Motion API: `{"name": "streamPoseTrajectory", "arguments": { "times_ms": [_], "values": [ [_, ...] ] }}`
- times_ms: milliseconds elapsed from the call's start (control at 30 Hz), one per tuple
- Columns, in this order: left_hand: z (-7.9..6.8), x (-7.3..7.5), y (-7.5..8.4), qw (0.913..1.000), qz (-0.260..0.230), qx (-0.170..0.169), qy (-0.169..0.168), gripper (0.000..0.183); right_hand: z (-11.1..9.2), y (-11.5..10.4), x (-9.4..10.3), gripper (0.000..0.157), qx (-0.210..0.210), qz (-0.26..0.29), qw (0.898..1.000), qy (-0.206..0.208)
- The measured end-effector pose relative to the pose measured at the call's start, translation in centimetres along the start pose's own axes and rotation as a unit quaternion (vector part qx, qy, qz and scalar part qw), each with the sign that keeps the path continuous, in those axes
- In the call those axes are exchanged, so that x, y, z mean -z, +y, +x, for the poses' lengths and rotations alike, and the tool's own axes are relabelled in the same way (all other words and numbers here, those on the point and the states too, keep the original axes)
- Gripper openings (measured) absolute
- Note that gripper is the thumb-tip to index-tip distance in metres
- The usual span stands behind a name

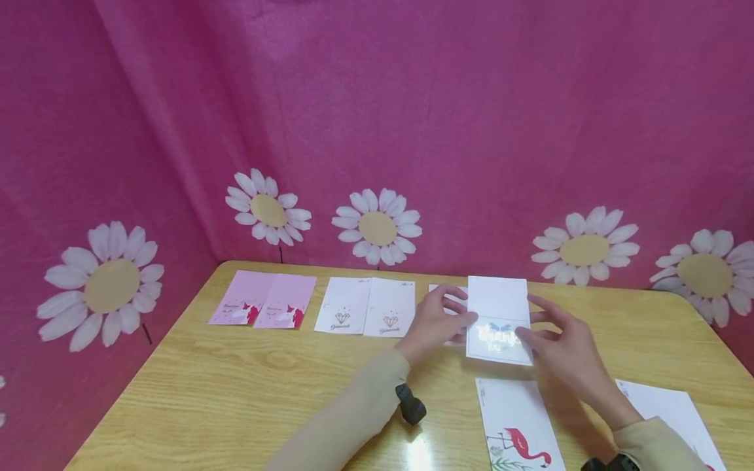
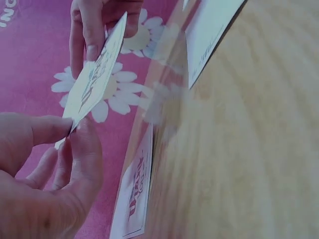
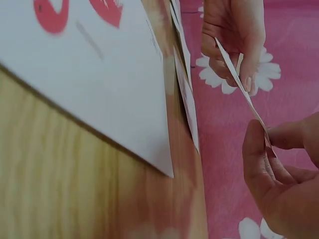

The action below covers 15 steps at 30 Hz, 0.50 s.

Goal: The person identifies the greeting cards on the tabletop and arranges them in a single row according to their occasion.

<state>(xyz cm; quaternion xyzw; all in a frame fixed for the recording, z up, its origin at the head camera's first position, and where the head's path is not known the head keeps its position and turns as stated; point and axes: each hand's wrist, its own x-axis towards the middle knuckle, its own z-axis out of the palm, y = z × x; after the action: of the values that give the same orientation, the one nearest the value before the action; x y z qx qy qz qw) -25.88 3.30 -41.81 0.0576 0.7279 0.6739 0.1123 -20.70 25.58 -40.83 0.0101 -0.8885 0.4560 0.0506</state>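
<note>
A white "Thank you" card (image 1: pixel 498 301) with shiny lettering is held up over the table between both hands. My left hand (image 1: pixel 437 319) pinches its left edge between thumb and fingers, as the left wrist view shows. At the opposite edge my right hand (image 1: pixel 567 341) pinches it with thumb and fingertips. Behind the left hand lies another card (image 2: pixel 137 194) with "Thank you" on it, partly hidden in the head view. A flamingo card (image 1: pixel 512 409) lies on the table just below the held card.
Two pink cards (image 1: pixel 285 297) lie side by side at the table's far left. Two white diamond cards (image 1: pixel 389 294) lie to their right. Another white card (image 1: pixel 668 409) lies at the front right, partly behind the right forearm. A pink daisy-print curtain (image 1: pixel 471 131) stands behind the wooden table (image 1: pixel 206 392).
</note>
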Motion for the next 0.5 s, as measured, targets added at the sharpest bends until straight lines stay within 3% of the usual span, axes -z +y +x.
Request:
{"name": "streamPoseTrajectory", "arguments": {
  "times_ms": [133, 233, 333, 500],
  "values": [
    [1.1, 0.0, 0.1, 0.9973, 0.066, -0.02, -0.026, 0.028, 0.7, 0.8, 0.5, 0.069, -0.01, 0.008, 1.0, -0.002],
    [1.9, 0.2, 0.3, 0.9841, 0.168, -0.051, -0.028, 0.025, 1.3, 1.5, 0.8, 0.068, -0.015, 0.003, 1.0, -0.002],
    [2.6, 0.4, 0.6, 0.9575, 0.276, -0.079, -0.028, 0.027, 2.0, 2.2, 1.2, 0.068, -0.022, -0.001, 1.0, -0.006],
    [3.2, 0.3, 0.8, 0.9016, 0.415, -0.11, -0.051, 0.033, 3.1, 3.2, 1.8, 0.068, -0.022, -0.02, 0.999, -0.021]
  ]
}}
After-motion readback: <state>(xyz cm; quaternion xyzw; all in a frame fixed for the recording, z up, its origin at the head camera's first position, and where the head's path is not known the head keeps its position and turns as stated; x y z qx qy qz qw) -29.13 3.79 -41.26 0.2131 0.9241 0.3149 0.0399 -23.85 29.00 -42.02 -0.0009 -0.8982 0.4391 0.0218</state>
